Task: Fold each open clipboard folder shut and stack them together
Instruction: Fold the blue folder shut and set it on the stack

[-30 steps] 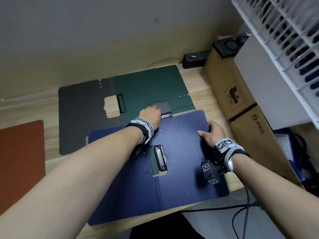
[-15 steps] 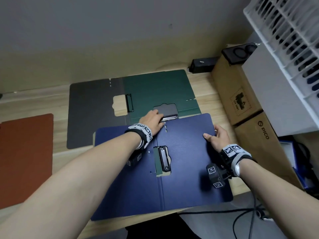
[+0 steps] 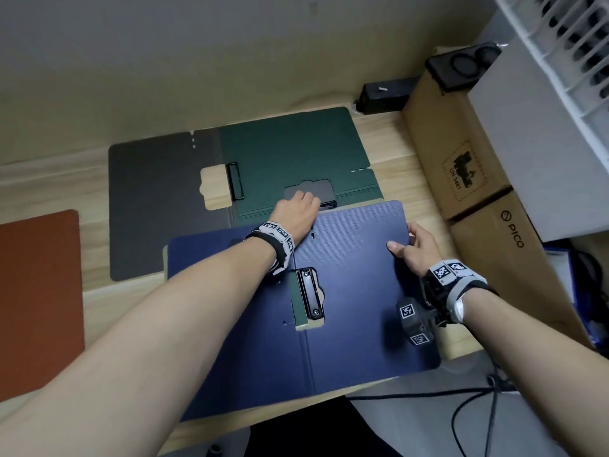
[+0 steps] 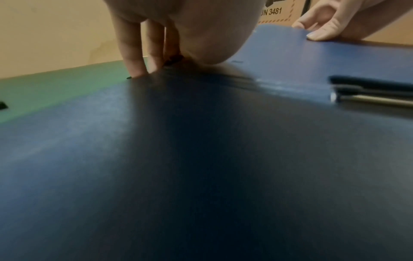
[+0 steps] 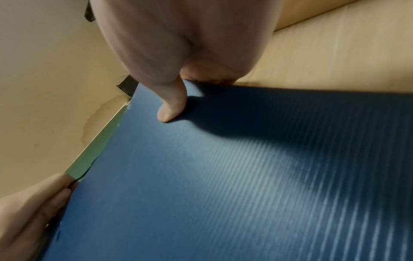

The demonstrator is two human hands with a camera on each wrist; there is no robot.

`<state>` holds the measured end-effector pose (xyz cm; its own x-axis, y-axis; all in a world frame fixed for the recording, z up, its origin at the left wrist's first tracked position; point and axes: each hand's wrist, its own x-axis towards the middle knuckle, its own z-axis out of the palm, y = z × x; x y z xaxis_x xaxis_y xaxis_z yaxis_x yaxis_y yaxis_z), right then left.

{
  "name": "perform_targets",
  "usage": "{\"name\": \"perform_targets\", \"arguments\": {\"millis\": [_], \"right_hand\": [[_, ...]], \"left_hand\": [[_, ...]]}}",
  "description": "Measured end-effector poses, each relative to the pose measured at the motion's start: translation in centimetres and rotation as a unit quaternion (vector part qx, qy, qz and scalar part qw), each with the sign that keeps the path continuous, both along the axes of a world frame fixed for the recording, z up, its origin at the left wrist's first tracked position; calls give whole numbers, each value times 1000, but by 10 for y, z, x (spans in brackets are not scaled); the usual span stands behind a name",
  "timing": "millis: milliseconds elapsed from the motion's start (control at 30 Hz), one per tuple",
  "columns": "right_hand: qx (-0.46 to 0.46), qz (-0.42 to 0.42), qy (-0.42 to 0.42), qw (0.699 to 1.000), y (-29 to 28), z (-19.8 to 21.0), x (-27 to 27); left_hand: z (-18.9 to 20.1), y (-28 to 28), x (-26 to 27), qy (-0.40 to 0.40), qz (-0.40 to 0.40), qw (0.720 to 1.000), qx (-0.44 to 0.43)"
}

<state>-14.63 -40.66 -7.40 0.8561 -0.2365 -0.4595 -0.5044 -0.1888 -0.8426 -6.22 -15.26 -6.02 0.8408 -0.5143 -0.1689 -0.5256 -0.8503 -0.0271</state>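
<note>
A blue clipboard folder [image 3: 346, 265] lies open near the table's front edge, with its black clip [image 3: 309, 295] at the spine. My left hand [image 3: 298, 206] is at its far edge near the spine, fingertips [image 4: 138, 70] down where blue meets the green folder [image 3: 290, 153]. My right hand [image 3: 408, 242] holds the far right corner, with the thumb [image 5: 170, 109] on top and fingers under the edge. Behind it lie the open green folder and a dark grey folder [image 3: 155, 206]. An orange folder [image 3: 39, 298] lies at the far left.
Two cardboard boxes [image 3: 461, 166] [image 3: 504, 252] stand close along the right, under a white grille [image 3: 560, 44]. A black device [image 3: 382, 94] sits at the back by the wall. Cables [image 3: 461, 400] hang below the front edge of the wooden table [image 3: 405, 173].
My right hand has shifted from the blue cover's top to its right edge, fingers now wrapped under. The left hand stays at the far edge. The head view has swung slightly.
</note>
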Motion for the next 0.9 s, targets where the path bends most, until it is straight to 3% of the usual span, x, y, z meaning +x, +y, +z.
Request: {"name": "perform_targets", "arguments": {"millis": [100, 300, 433, 667, 833, 900], "right_hand": [[18, 7, 0, 1000, 0, 3, -2], [30, -10, -14, 999, 9, 22, 3], [1, -15, -8, 1000, 19, 35, 17], [-10, 15, -17, 1000, 55, 68, 59], [31, 17, -26, 999, 91, 85, 82], [39, 3, -35, 999, 106, 80, 86]], "left_hand": [[3, 4, 6, 20, -8, 1000, -14], [20, 31, 15, 141, 70, 977, -143], [37, 61, 2, 186, 82, 966, -159], [66, 120, -24, 193, 194, 943, -187], [79, 150, -64, 146, 204, 952, -173], [75, 145, -93, 128, 168, 964, -162]]}}
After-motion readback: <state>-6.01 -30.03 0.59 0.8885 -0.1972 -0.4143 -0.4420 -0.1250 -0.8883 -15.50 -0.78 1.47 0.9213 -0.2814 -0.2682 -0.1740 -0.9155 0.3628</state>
